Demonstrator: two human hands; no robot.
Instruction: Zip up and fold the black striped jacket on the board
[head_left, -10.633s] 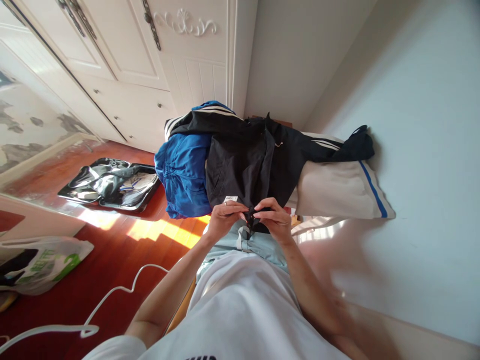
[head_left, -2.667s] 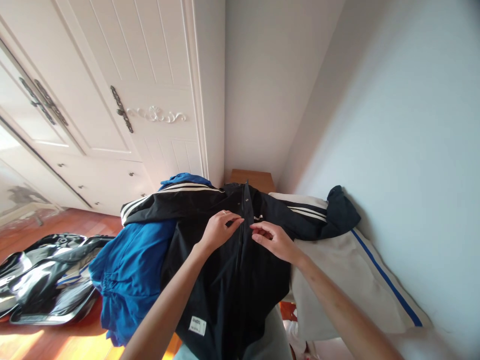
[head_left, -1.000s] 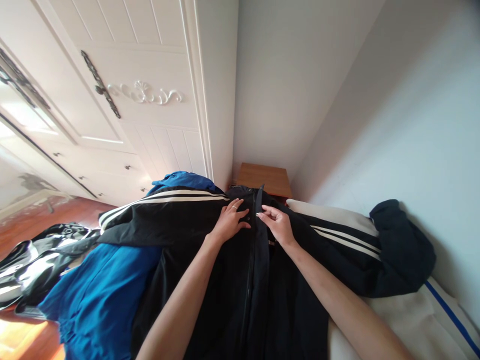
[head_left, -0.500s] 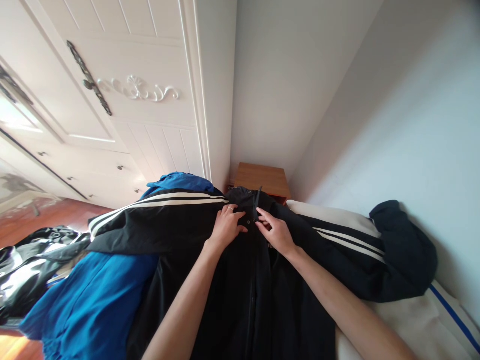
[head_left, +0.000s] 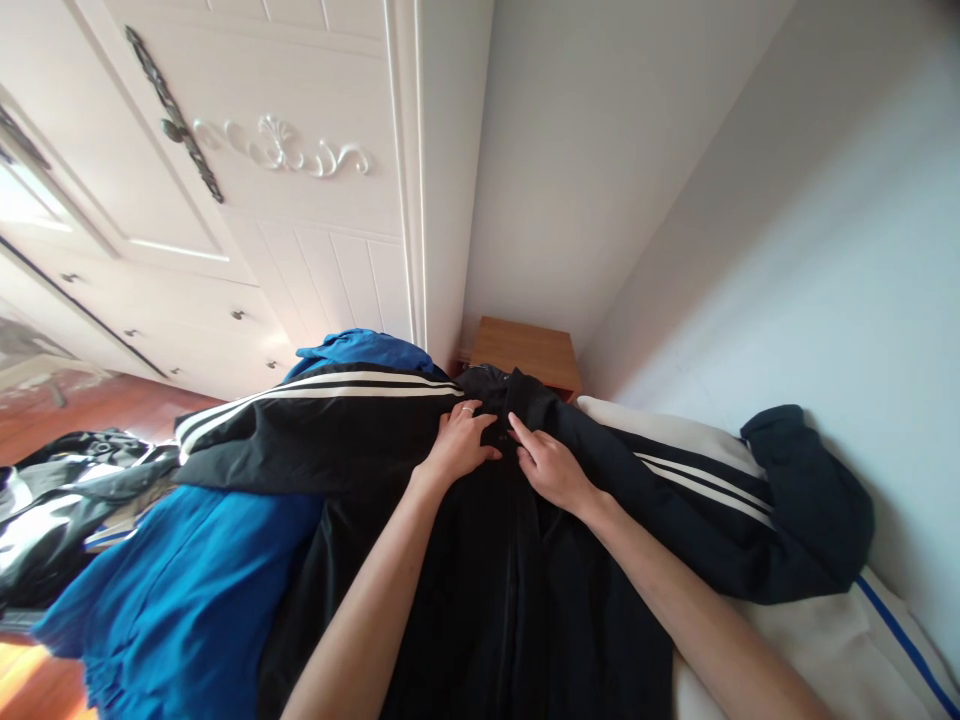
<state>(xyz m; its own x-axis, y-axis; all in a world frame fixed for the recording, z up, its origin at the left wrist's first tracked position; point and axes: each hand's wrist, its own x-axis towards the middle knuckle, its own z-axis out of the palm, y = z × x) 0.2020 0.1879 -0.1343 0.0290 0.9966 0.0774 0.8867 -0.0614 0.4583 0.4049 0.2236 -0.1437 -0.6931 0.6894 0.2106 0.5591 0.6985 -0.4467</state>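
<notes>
A black jacket (head_left: pixel 480 590) with white stripes on its sleeves lies spread out in front of me, its front zip running down the middle. My left hand (head_left: pixel 461 440) rests on the left side of its collar, fingers apart and a ring on one of them. On the other side of the front opening, my right hand (head_left: pixel 553 468) touches the placket near the collar. Its index finger is stretched out and the other fingers are bent. Small snap buttons (head_left: pixel 503 437) show between the two hands.
Blue clothing (head_left: pixel 202 600) lies under the left sleeve, and a cream garment (head_left: pixel 825 650) with a blue stripe is under the right. A wooden nightstand (head_left: pixel 525 350) stands beyond the collar. A white wardrobe (head_left: pixel 300 200) is at the left, a dark bag (head_left: pixel 75 510) below it.
The strip of placket that stood up at my right fingertips now lies folded down by the collar. My right index finger has straightened; my left hand stays nearly in place.
</notes>
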